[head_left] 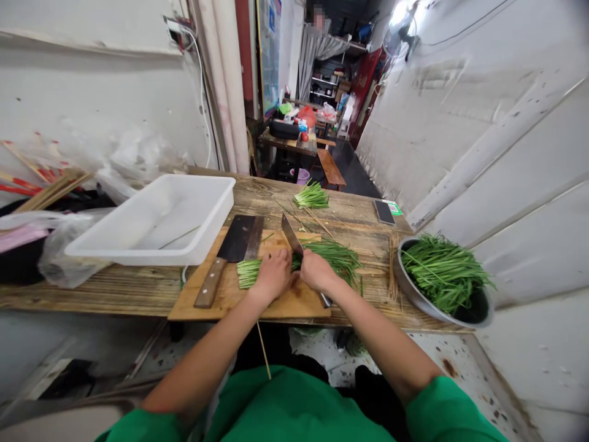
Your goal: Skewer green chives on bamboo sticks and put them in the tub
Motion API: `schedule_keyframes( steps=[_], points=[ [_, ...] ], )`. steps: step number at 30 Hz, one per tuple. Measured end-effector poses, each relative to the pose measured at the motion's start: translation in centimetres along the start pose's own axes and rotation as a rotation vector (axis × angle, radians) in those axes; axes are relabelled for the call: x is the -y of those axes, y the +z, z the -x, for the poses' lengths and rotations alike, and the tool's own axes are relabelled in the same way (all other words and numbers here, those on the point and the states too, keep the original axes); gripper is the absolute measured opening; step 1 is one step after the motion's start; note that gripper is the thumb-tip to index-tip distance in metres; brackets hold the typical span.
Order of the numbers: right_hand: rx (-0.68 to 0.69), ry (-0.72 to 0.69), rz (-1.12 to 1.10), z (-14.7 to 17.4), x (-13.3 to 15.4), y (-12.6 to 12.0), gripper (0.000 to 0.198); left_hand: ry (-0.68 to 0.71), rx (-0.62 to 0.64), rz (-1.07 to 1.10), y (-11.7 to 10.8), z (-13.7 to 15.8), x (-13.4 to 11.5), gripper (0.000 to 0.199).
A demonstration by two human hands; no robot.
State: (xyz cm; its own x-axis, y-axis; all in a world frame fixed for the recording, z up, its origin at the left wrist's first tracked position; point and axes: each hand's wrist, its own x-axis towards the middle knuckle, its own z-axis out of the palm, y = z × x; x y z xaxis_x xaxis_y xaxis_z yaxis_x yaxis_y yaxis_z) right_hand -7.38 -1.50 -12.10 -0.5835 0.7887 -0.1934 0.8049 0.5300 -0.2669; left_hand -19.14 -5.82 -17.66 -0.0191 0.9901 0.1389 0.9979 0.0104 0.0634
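A bunch of garlic chives [338, 255] lies across the wooden cutting board [276, 307], pale stem ends to the left, green leaves to the right. My left hand [273, 274] presses down over the stems, its fingers closed round them. Gripped by its handle in my right hand [315, 270], a knife [291, 233] stands with its blade at the bunch, right beside my left hand. The cutting edge's contact is hidden by my hands. To the left on the board rests a cleaver [234, 239] with a wooden handle, touched by neither hand.
A white plastic tub [202, 242] overlaps the board's left side. Beyond the board lies a small chive bundle [311, 196]. At right are thin sticks [392, 267], a phone [383, 212] and a metal bowl [416, 301] heaped with chives. Plastic bags [73, 245] crowd the left.
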Motion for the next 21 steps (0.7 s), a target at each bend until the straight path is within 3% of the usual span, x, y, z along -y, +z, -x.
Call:
schedule_keyframes(
  steps=[2,4,6,8,9,11,13,17,21],
  points=[
    [-0.066,-0.010,0.002,0.0,-0.8,-0.4,0.021,0.030,-0.072,0.014,-1.6,0.9,1.1,0.071],
    [-0.182,0.026,0.023,0.9,-2.9,-0.9,0.027,-0.004,-0.172,0.035,-3.6,2.7,2.5,0.077],
    [-0.333,0.119,0.093,2.3,-6.1,-1.4,0.032,-0.132,-0.220,0.071,-5.3,5.5,3.6,0.063],
    [-0.391,0.263,0.188,3.5,-9.7,-1.4,0.029,-0.295,-0.163,0.112,-6.0,8.7,4.1,0.044],
    [-0.386,0.337,0.218,3.8,-11.4,-1.2,0.027,-0.294,-0.093,0.153,-5.9,10.3,4.0,0.038],
    [-0.368,0.457,0.245,3.9,-14.2,-0.5,0.025,-0.105,0.038,0.296,-4.6,12.7,3.6,0.032],
    [-0.328,0.529,0.241,3.5,-16.0,0.5,0.027,0.050,0.093,0.378,-2.6,14.0,2.8,0.038],
    [-0.287,0.554,0.218,2.4,-17.3,2.3,0.034,0.069,0.013,0.413,0.6,14.4,1.5,0.037],
    [-0.278,0.527,0.204,2.3,-17.8,2.7,0.034,0.063,-0.090,0.511,1.1,14.6,0.4,0.034]
  ],
)
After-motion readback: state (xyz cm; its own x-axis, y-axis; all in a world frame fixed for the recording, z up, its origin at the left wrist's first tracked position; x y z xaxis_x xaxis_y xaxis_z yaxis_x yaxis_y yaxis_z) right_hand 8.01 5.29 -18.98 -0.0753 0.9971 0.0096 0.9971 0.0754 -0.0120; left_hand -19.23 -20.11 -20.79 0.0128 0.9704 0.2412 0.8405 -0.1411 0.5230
